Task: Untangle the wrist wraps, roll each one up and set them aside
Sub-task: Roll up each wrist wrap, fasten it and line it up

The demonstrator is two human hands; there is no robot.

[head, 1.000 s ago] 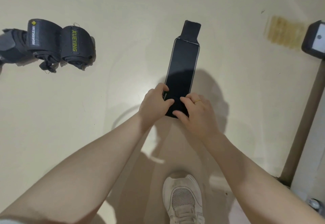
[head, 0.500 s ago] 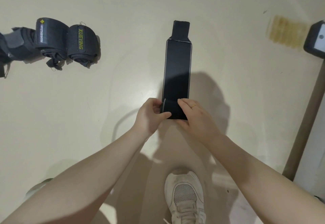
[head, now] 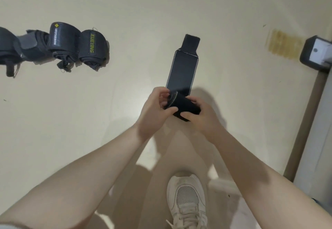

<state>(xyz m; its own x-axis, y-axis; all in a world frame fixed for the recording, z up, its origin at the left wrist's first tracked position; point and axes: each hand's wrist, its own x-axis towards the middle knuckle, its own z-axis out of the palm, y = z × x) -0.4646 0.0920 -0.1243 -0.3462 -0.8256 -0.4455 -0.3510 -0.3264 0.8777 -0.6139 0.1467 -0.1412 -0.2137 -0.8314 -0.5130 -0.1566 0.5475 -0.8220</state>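
Wrap (head: 182,70), half rolled: left hand (head: 154,110) pinches roll end, right hand (head: 203,117) grips its body, keeping coil tight; finished rolls (head: 79,47) set aside left of wrap.

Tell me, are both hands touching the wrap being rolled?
Touching. The head view shows the left hand pinching the roll's end and the right hand curled round the wrap.

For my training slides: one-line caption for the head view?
Both hands, left hand and right hand, roll a black wrist wrap on the floor.
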